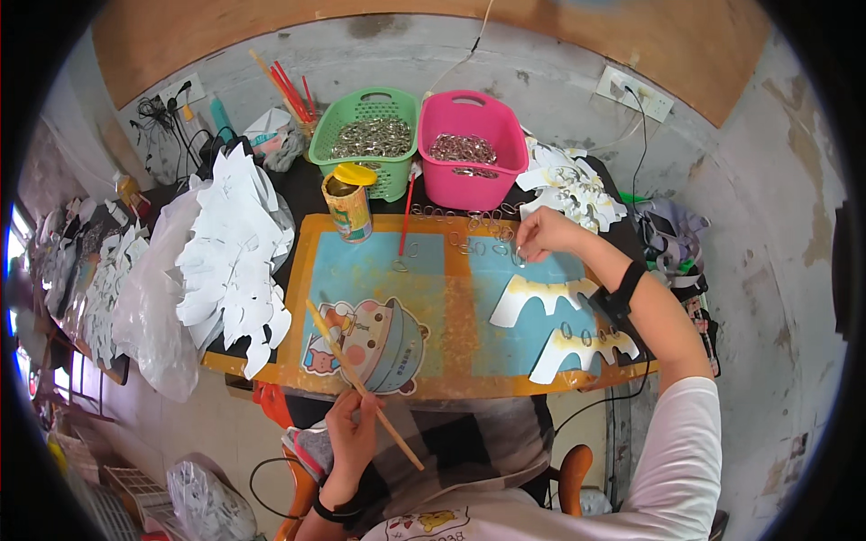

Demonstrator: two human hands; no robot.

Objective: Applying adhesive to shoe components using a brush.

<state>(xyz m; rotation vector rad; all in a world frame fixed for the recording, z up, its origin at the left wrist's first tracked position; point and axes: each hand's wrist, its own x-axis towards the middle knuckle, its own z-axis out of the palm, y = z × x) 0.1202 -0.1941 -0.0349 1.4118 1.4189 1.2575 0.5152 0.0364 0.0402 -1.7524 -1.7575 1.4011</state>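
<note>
My left hand (350, 428), near the front edge of the mat, is closed round a long thin wooden stick (341, 356) that slants up to the left. At the right, the fingers of my right hand (547, 234) are pinched on a small metal ring (520, 257). Just below that hand lies a white scalloped cut-out piece (514, 302) with yellowish smears along its upper edge. A second white cut-out piece (548, 359) lies nearer me with several metal rings (587, 335) on its yellowed edge. More loose rings (460, 240) are scattered at the mat's far side.
A tin (349, 215) with a yellow lid stands behind the blue mat (397, 270). Green (392, 171) and pink (469, 185) baskets hold metal pieces. A red stick (407, 216) lies between them. White cut-outs (236, 243) are piled left; another pile (573, 194) sits back right.
</note>
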